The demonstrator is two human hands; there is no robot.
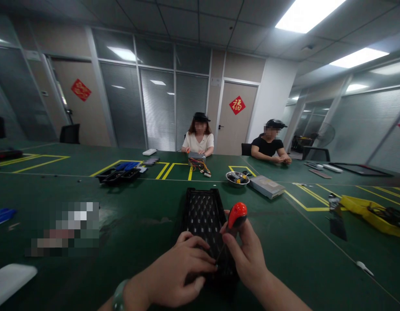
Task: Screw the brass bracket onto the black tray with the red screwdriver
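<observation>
A black perforated panel [203,211], shaped like a long shallow tray, lies lengthwise on the table before me. My right hand [247,250] is closed around a screwdriver [238,215] with a red and black handle. Its thin shaft slants down to the near part of the panel. My left hand [177,270] lies palm down over the panel's near left side, fingers stretched and thumb apart from them. Its index fingertip is beside the screwdriver's tip; I cannot tell whether a screw is there.
Beyond the panel stand a metal bowl [238,179] of small parts and a grey box [267,186]. A black tray with blue items [120,172] is further left, a yellow tray [375,214] at right. Two people sit across the green table [138,216], one behind bundled cables [200,164].
</observation>
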